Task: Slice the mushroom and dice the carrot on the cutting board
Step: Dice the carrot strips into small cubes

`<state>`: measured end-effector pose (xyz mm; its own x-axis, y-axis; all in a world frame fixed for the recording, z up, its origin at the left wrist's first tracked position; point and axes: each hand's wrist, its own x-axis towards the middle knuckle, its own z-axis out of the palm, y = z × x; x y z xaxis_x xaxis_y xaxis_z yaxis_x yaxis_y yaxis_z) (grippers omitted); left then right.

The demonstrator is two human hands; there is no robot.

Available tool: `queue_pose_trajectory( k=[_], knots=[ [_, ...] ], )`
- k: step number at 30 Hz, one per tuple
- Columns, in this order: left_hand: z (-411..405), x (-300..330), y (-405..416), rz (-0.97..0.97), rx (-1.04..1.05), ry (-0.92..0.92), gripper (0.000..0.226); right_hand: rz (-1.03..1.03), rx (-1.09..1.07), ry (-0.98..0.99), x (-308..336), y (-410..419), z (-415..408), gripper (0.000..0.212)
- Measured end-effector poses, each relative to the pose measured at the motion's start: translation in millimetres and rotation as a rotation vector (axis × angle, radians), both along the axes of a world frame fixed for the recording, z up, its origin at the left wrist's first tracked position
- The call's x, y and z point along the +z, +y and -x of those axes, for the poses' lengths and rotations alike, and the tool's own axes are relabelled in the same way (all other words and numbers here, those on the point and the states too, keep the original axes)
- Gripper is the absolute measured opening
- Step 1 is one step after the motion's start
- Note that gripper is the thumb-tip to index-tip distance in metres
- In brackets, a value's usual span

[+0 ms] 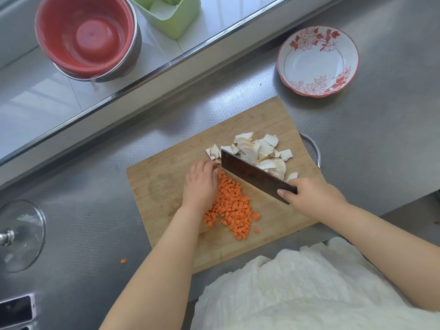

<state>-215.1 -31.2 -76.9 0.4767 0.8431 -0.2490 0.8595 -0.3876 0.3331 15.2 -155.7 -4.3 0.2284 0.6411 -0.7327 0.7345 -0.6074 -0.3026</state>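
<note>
Carrot dice (pixel 232 206) and mushroom slices (pixel 256 153) lie cut on the cutting board (pixel 166 186); right hand (pixel 312 195) grips the cleaver (pixel 252 173), left hand (pixel 201 184) fingers curl by its tip, holding what I cannot tell.

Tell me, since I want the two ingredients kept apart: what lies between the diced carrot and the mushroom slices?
In the head view, the cleaver stands between the diced carrot and the mushroom slices, gripped by the right hand.

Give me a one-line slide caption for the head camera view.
Right hand grips a cleaver between mushroom slices and diced carrot on the cutting board.
</note>
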Motion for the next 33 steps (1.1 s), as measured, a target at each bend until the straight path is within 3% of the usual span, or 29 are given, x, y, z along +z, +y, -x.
queue_pose_trajectory(
  k=[4, 20, 30, 33],
  knots=[
    [2.7, 0.5, 3.8, 0.032, 0.127, -0.041, 0.032, -0.025, 0.002, 0.015, -5.8, -2.1, 8.9, 0.026],
    [-4.0, 4.7, 3.9, 0.012, 0.196, -0.024, 0.038, -0.163, -0.115, 0.168, -26.3, 35.3, 50.6, 0.030],
    [-35.2, 4.7, 29.6, 0.197, 0.152, -0.122, 0.055, -0.173, -0.390, 0.178, -32.9, 1.7, 31.4, 0.037],
    [-48.3, 6.9, 17.0, 0.276, 0.226, -0.241, 0.058, -0.180, -0.422, 0.163, -30.9, -3.7, 25.0, 0.033]
  ],
)
